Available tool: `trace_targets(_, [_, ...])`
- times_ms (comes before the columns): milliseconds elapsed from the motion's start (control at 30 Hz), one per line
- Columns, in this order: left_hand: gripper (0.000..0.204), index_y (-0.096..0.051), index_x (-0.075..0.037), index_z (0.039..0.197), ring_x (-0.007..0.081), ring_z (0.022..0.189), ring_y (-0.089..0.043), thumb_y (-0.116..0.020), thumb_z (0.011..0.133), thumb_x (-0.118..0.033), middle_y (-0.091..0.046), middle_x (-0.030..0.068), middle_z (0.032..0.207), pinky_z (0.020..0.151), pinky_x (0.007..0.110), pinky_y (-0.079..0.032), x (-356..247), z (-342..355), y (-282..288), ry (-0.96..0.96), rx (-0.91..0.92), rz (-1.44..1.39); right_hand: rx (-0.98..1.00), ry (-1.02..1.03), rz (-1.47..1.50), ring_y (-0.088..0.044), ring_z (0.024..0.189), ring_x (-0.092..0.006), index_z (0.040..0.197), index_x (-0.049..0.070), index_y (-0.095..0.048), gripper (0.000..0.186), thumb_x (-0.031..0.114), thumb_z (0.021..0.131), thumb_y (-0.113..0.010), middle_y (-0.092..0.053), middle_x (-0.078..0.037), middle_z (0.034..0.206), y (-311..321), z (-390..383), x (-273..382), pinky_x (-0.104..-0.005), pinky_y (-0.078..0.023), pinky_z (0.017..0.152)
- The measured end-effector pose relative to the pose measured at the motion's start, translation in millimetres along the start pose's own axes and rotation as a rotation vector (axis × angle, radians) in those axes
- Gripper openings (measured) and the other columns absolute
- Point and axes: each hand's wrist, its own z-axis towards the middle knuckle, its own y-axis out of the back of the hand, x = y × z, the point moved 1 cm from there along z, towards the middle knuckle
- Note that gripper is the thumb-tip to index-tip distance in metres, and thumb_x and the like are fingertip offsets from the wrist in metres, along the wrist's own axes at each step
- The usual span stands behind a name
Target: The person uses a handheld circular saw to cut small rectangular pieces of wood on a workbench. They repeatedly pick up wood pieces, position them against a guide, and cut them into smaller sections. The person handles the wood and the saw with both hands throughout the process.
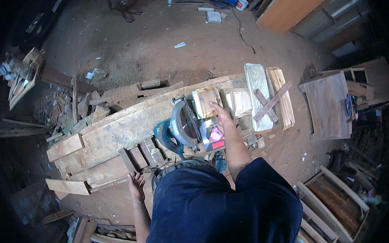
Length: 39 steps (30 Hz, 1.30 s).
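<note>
A teal circular saw (180, 131) with a silver blade guard sits on a long rough plank bench (116, 129). My right hand (220, 115) reaches forward over the saw's base and rests its fingers on a small pale wood block (206, 102) just beyond the blade. My left hand (136, 185) hangs low at the bench's near edge, fingers apart and holding nothing, close to short wood offcuts (139, 156). Another pale block (240, 102) lies right of the first.
Carved wooden trays (269, 96) with crossed slats lie at the bench's right end. A small wooden table (328, 105) stands to the right. Scrap timber (68, 109) piles up at left, wooden frames (332, 198) at lower right. A person's feet (126, 11) show on the dirt floor beyond.
</note>
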Motion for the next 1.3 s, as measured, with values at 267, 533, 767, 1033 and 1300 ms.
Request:
trace_targets(267, [0.081,-0.046,-0.008,0.15,0.0174,0.101,-0.062,-0.049,0.098,-0.07,-0.065,0.0066,0.124,0.09,0.036,-0.046,-14,12,1,0.009,0.029,0.04,0.103,0.002,0.137,-0.053,0.129,-0.0335,0.145,-0.001,-0.048,0.089,0.041,0.076,-0.086,-0.059,-0.017,0.135,14,6,2,-0.0587,-0.039,0.111])
trace_targets(533, [0.078,-0.048,-0.009,0.148,0.0158,0.098,-0.062,-0.05,0.098,-0.069,-0.067,0.0039,0.119,0.088,0.035,-0.047,-15,12,6,-0.002,0.034,0.049,-0.142,0.183,0.211,-0.056,0.123,-0.0308,0.138,0.0,-0.054,0.08,0.036,0.074,-0.086,-0.06,-0.015,0.132,11,-6,-7,-0.0564,-0.048,0.1])
trace_targets(767, [0.077,-0.047,-0.01,0.15,0.0148,0.095,-0.062,-0.049,0.099,-0.067,-0.067,0.0036,0.112,0.085,0.035,-0.046,-5,1,6,0.031,-0.023,0.052,-0.492,0.213,-0.372,-0.066,0.086,-0.0264,0.112,-0.003,-0.065,0.048,0.021,0.077,-0.087,-0.066,-0.016,0.108,64,-15,-17,-0.0463,-0.053,0.071])
trace_targets(1033, [0.068,-0.05,-0.013,0.144,0.0145,0.085,-0.061,-0.05,0.1,-0.065,-0.067,0.003,0.101,0.081,0.034,-0.046,-4,12,8,0.033,-0.011,0.064,-0.857,0.669,-1.301,-0.041,0.126,-0.0505,0.148,-0.008,-0.031,0.098,0.024,0.071,-0.083,-0.039,-0.034,0.135,91,-29,26,-0.0584,-0.039,0.104])
trace_targets(1300, [0.048,-0.056,-0.017,0.122,0.0105,0.071,-0.054,-0.051,0.102,-0.061,-0.058,-0.0027,0.084,0.069,0.028,-0.042,-11,5,-1,0.017,-0.029,0.038,-0.808,0.644,-1.354,-0.043,0.118,-0.0444,0.148,-0.003,-0.029,0.105,0.028,0.065,-0.086,-0.043,-0.025,0.124,88,-14,34,-0.0539,-0.034,0.108])
